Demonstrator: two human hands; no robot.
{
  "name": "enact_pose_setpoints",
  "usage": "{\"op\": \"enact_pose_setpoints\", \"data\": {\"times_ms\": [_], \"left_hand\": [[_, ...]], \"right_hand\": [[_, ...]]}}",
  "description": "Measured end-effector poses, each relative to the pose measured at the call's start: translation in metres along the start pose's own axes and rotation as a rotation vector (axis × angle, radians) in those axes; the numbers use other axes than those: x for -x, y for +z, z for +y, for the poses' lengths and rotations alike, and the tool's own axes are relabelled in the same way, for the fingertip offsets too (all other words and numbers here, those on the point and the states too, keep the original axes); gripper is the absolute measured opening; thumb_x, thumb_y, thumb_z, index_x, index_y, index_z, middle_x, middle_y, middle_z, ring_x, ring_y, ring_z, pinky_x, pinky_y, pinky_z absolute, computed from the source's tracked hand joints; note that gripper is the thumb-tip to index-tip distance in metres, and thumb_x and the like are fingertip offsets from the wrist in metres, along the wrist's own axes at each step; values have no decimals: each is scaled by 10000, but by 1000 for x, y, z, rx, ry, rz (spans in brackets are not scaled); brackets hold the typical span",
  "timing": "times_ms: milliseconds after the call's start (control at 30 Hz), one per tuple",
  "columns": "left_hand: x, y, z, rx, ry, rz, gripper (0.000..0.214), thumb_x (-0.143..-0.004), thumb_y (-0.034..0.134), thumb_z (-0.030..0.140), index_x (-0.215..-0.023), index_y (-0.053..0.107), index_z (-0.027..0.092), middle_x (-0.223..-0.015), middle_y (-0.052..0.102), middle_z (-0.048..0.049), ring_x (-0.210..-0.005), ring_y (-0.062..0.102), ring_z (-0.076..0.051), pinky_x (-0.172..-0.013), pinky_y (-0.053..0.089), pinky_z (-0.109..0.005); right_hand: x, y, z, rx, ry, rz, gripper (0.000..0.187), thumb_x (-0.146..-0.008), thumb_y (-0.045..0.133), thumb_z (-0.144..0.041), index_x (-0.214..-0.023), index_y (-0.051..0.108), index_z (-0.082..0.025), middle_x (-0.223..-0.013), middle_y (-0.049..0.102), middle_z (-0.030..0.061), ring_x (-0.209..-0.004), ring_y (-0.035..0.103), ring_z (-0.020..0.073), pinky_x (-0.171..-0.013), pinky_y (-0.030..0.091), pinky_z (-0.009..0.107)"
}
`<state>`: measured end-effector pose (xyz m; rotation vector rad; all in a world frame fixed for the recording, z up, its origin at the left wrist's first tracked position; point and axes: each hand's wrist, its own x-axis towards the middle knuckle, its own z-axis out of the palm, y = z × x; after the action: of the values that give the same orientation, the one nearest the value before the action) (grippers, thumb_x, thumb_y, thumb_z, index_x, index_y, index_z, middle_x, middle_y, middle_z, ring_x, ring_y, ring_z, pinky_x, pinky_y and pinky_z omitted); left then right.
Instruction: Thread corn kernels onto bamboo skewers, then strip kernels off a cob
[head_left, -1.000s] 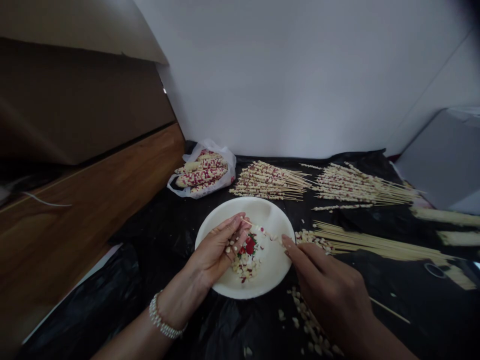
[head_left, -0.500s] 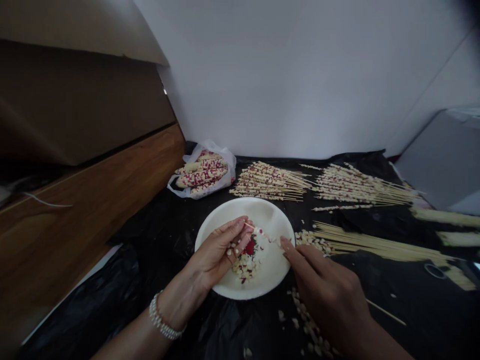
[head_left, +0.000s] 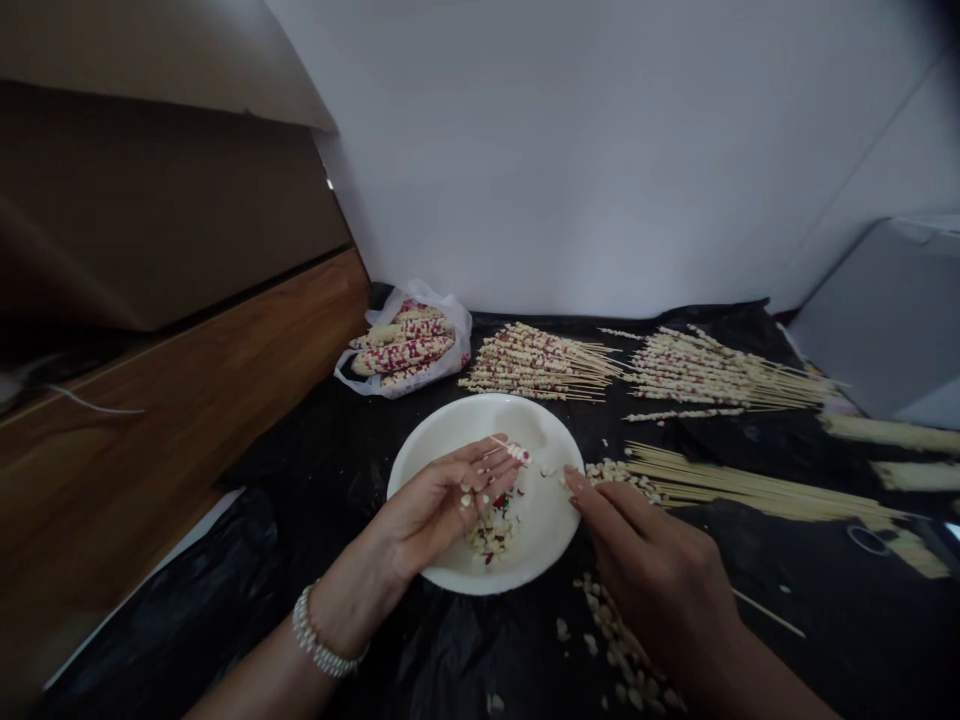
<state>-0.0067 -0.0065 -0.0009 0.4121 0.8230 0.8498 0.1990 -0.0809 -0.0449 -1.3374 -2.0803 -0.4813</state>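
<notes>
Kernels (head_left: 466, 498) lie loose in our left hand (head_left: 442, 495), which we hold palm up over the white bowl (head_left: 547, 545), its fingers parted and lightly curled. Our right hand (head_left: 649, 545) pinches a thin skewer (head_left: 519, 454) between thumb and forefinger at the bowl's right rim; the skewer's far end, strung with pale and red kernels, reaches over our left fingertips, though we cannot tell whether it touches them. A bare length of stick (head_left: 771, 614) shows beyond our right wrist. Round, smooth and shallow, the bowl holds a small heap of kernels below our left hand. It sits on crinkled, faintly shiny black plastic sheeting (head_left: 337, 470). Behind it we have knobbly, red-speckled corn cobs (head_left: 405, 353) in a thin white bag (head_left: 456, 330), and two fanned piles of bumpy filled skewers (head_left: 525, 362). Straight bare sticks (head_left: 742, 482) lie bundled to the right, and a beaded bracelet (head_left: 322, 645) circles our left wrist.
</notes>
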Motion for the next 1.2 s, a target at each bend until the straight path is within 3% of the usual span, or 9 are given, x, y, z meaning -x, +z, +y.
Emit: {"op": "enact_pose_setpoints", "data": {"times_ms": [100, 267, 500, 633, 900, 1067, 1200], "left_hand": [[-2, -5, 3, -35, -3, -31, 490, -662, 461, -173, -1032, 666, 75, -1144, 683, -139, -1150, 617, -220, -991, 490, -258], [-4, -5, 3, -30, 26, 8, 352, -766, 538, -92, -1063, 651, 60, -1124, 690, -161, -1074, 659, -209, -921, 530, -231], [-6, -5, 5, 45, 8, 103, 233, -900, 517, 111, -1088, 633, 37, -1027, 722, -177, -959, 702, -225, -857, 577, -305], [-6, -5, 6, 86, -43, 98, 280, -904, 465, 78, -1131, 618, 21, -1032, 721, -185, -979, 698, -243, -887, 567, -342], [-4, -4, 1, -36, 80, 86, 242, -848, 577, 52, -1068, 675, 71, -1139, 693, -164, -998, 688, -221, -897, 563, -302], [-3, -3, 1, -115, 129, 100, 212, -842, 609, 72, -1035, 696, 85, -1097, 710, -143, -844, 707, -143, -835, 575, -241], [-2, -1, 0, -146, 150, 123, 198, -851, 597, 69, -1017, 701, 99, -1037, 731, -126, -840, 706, -136, -809, 581, -234]], "right_hand": [[1, 2, 1, 4, 15, -14, 414, -899, 458, -44, -1283, 585, -132, -931, 692, 75, -666, 634, 146, -571, 454, 279], [2, 3, 1, -4, 0, -18, 422, -895, 465, -34, -1290, 571, -138, -939, 692, 75, -689, 638, 148, -557, 439, 272], [2, 3, 2, -6, 0, -5, 437, -887, 474, -25, -1299, 559, -145, -957, 688, 74, -725, 648, 160, -542, 432, 277], [2, 2, 1, -2, -5, -3, 438, -885, 470, -23, -1296, 564, -144, -949, 688, 69, -709, 647, 155, -540, 441, 280], [0, -1, -2, -8, -5, -21, 439, -876, 452, -13, -1278, 584, -129, -945, 692, 81, -690, 643, 151, -575, 475, 283], [-1, -1, -3, 2, -13, -4, 457, -859, 454, 8, -1275, 587, -125, -930, 690, 81, -737, 659, 171, -581, 482, 289], [0, -2, -2, 7, -12, -17, 451, -860, 464, 7, -1277, 584, -115, -923, 685, 84, -754, 662, 184, -582, 482, 297]]}}
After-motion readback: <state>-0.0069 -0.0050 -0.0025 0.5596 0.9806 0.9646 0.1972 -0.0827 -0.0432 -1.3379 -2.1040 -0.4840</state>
